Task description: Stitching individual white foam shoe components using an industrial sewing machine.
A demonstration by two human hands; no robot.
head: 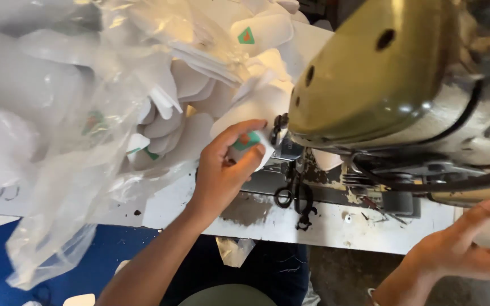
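Left hand: your left hand [225, 170] pinches a small white fabric piece [254, 144] with a green and orange mark between thumb and fingers, right at the needle area of the machine

Right hand: your right hand [460, 249] is spread open, palm turned up, at the near right edge of the desk, holding nothing and touching nothing that you can see

Fabric piece: it sits at the left face of the olive-green sewing machine head [370, 73], just beside the presser foot; whether the needle is already in it cannot be told, since your fingers cover that spot

Supply: a heap of white cut pieces [188, 107] lies far left on the desk, partly inside a clear plastic bag [69, 187] that spills over the near edge

Desk: the white desk [290, 224] is worn and chipped, with small black scissors [293, 195] lying just near of the machine bed

Progress: judging by the large heap beside you, and with no stack of sewn pieces in view, most of the work looks left to do; the piece in your hand seems only now placed at the foot

Floor: blue floor [109, 249] shows below the desk at near left
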